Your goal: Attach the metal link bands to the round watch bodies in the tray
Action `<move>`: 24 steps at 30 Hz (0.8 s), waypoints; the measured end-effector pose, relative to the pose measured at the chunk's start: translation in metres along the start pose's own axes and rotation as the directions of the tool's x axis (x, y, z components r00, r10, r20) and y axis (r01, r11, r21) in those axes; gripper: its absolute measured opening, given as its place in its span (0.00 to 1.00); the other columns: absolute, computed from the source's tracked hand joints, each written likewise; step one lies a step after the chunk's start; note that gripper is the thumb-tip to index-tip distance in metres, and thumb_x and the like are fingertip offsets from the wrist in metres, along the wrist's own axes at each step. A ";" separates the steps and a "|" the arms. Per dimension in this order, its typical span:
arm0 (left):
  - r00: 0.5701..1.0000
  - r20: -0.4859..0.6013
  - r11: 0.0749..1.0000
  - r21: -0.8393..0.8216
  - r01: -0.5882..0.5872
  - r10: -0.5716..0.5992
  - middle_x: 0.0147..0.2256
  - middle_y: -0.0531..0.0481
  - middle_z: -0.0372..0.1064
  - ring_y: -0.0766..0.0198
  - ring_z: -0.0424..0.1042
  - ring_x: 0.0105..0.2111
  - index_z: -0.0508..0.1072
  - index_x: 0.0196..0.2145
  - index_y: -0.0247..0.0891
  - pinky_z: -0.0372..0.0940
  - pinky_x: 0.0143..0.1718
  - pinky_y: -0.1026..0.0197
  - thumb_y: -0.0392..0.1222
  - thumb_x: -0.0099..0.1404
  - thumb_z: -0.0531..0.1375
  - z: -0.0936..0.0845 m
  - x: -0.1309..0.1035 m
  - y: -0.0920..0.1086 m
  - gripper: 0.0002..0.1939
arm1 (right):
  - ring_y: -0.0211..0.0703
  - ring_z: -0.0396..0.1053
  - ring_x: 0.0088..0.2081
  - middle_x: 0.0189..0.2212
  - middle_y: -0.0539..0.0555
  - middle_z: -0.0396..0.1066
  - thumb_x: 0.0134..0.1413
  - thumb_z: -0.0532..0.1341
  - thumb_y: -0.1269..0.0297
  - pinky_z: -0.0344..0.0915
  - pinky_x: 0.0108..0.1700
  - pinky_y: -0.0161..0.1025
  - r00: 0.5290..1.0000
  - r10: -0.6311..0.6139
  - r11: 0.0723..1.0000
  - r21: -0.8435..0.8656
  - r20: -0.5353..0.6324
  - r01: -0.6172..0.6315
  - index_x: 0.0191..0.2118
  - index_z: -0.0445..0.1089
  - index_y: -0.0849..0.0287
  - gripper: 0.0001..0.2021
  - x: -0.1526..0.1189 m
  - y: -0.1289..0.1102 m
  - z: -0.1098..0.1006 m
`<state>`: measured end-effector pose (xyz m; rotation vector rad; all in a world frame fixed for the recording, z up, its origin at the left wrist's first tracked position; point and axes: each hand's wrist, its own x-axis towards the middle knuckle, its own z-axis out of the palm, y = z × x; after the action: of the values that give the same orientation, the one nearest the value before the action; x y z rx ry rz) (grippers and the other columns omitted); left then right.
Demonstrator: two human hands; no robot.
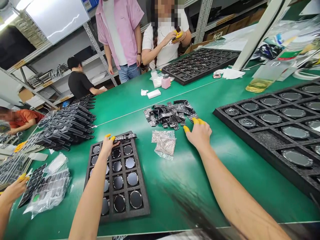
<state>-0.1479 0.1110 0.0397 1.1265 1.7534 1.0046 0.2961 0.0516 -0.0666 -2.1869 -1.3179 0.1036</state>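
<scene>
My left hand (107, 146), with yellow finger cots, is closed on a black linked watch band (126, 137) above the far edge of a black foam tray (146, 200). Round watch faces (136, 199) sit in this tray's compartments, some hidden behind my left forearm. My right hand (200, 133), also in yellow finger cots, is open, thumb and fingers apart. It is beside the right end of a pile of black linked watch bands (170, 115); whether a fingertip touches the pile I cannot tell. Clear bags of small metal pins (165, 145) lie between my hands.
A larger foam tray (268, 140) of round watch parts stands at right, another foam tray (182, 80) at the back. Stacked black straps (67, 123) and plastic bags (51, 190) lie left. A co-worker's hand (16, 190) reaches in there. A pink bottle (166, 81) stands ahead.
</scene>
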 end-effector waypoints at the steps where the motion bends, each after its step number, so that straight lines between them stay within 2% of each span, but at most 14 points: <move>1: 1.000 -0.009 0.997 0.075 -0.018 0.019 0.41 0.48 0.67 0.63 0.75 0.38 0.64 0.57 0.38 0.77 0.49 0.50 0.35 0.69 0.62 -0.002 0.002 -0.003 0.21 | 0.69 0.52 0.67 0.65 0.75 0.61 0.68 0.54 0.55 0.52 0.67 0.63 1.000 -0.017 1.000 -0.001 -0.008 0.017 0.69 0.59 0.69 0.30 0.000 0.000 0.002; 5: 0.990 -0.014 0.910 0.396 -0.125 0.142 0.41 0.43 0.70 0.49 0.74 0.47 0.65 0.61 0.34 0.68 0.60 0.42 0.38 0.65 0.65 -0.013 0.007 -0.003 0.28 | 0.69 0.48 0.70 0.66 0.75 0.58 0.68 0.54 0.55 0.48 0.69 0.64 1.000 -0.016 0.999 -0.036 -0.019 0.015 0.67 0.60 0.68 0.29 0.003 0.007 0.009; 8: 0.965 0.035 0.783 0.577 -0.232 0.261 0.44 0.36 0.71 0.40 0.68 0.56 0.74 0.53 0.32 0.57 0.68 0.37 0.37 0.63 0.62 -0.018 0.004 -0.002 0.20 | 0.69 0.46 0.72 0.66 0.76 0.59 0.69 0.53 0.54 0.44 0.70 0.66 0.999 0.032 0.996 -0.085 0.006 -0.032 0.65 0.62 0.69 0.28 0.010 0.015 0.013; 10: 0.946 0.085 0.700 0.653 -0.289 0.311 0.44 0.35 0.72 0.40 0.68 0.56 0.79 0.45 0.34 0.56 0.69 0.38 0.36 0.63 0.60 -0.020 -0.002 -0.005 0.13 | 0.67 0.46 0.72 0.65 0.75 0.62 0.69 0.52 0.56 0.43 0.70 0.66 0.999 0.034 0.995 -0.095 0.020 -0.032 0.65 0.63 0.69 0.27 0.015 0.018 0.013; 13: 0.923 0.141 0.602 0.721 -0.344 0.358 0.42 0.36 0.73 0.42 0.69 0.54 0.81 0.38 0.38 0.60 0.67 0.41 0.38 0.64 0.58 -0.022 -0.010 -0.010 0.11 | 0.64 0.53 0.68 0.60 0.73 0.67 0.69 0.51 0.60 0.50 0.68 0.62 1.000 0.007 0.996 -0.084 0.011 -0.006 0.62 0.66 0.68 0.23 0.020 0.018 0.010; 16: 0.904 0.150 0.543 0.756 -0.366 0.400 0.43 0.36 0.73 0.42 0.69 0.54 0.82 0.40 0.38 0.61 0.66 0.41 0.39 0.65 0.57 -0.021 -0.015 -0.008 0.13 | 0.68 0.61 0.61 0.53 0.74 0.71 0.70 0.52 0.61 0.60 0.59 0.59 0.999 0.041 0.994 -0.106 0.018 -0.039 0.56 0.72 0.69 0.20 0.023 0.012 0.003; 18: 0.888 0.145 0.527 0.759 -0.383 0.436 0.47 0.34 0.73 0.41 0.69 0.56 0.81 0.46 0.36 0.61 0.65 0.40 0.40 0.66 0.58 -0.014 -0.016 -0.002 0.16 | 0.70 0.63 0.57 0.51 0.75 0.71 0.70 0.53 0.61 0.62 0.55 0.58 0.997 0.075 0.989 -0.128 0.019 -0.072 0.54 0.73 0.70 0.19 0.025 0.006 0.000; 21: 0.853 0.144 0.533 0.725 -0.437 0.502 0.54 0.33 0.70 0.42 0.68 0.58 0.77 0.55 0.35 0.62 0.64 0.42 0.43 0.70 0.56 0.013 -0.019 0.003 0.20 | 0.69 0.65 0.56 0.50 0.77 0.69 0.70 0.53 0.65 0.62 0.53 0.56 0.995 0.087 0.987 -0.140 0.039 -0.081 0.55 0.71 0.72 0.18 0.032 0.001 -0.004; 24: 0.828 0.146 0.568 0.663 -0.488 0.541 0.54 0.35 0.71 0.43 0.70 0.56 0.77 0.54 0.37 0.65 0.62 0.42 0.44 0.70 0.58 0.044 -0.027 -0.002 0.19 | 0.66 0.68 0.54 0.50 0.77 0.69 0.70 0.53 0.68 0.62 0.53 0.54 0.990 0.079 0.987 -0.147 0.116 -0.062 0.56 0.69 0.72 0.17 0.040 0.003 -0.008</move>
<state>-0.1004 0.0933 0.0277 2.2106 1.9546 0.7097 0.3216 0.0804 -0.0525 -2.3820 -1.3509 0.1775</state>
